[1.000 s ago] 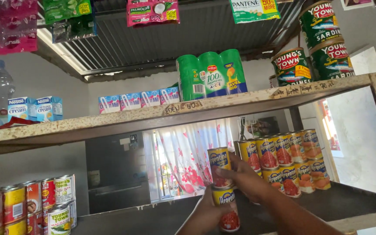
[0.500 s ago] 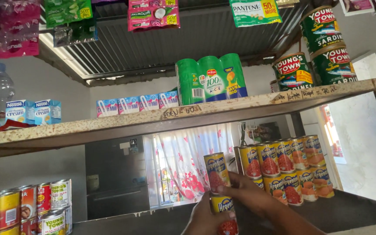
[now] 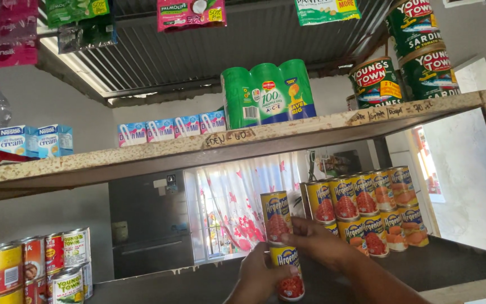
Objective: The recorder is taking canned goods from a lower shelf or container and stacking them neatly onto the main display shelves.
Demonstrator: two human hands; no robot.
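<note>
Both hands dropped slightly since earlier; I see left hand (image 3: 261, 277) gripping lower can (image 3: 288, 271), right hand (image 3: 317, 241) clasping upper can (image 3: 276, 216)

Two stacked yellow cans (image 3: 281, 242) (upright)

Worn wooden shelf (image 3: 142, 163), corrugated roof (image 3: 209, 50), floral curtain (image 3: 243, 202), daylight.

Yellow tins (image 3: 277, 216) with red pictures; green can pack (image 3: 269, 93) above; blue-and-white cartons (image 3: 36, 140); white curtain (image 3: 252, 198), red flowers; speckled cream shelf (image 3: 142, 160); pink sachets (image 3: 191, 12).
</note>
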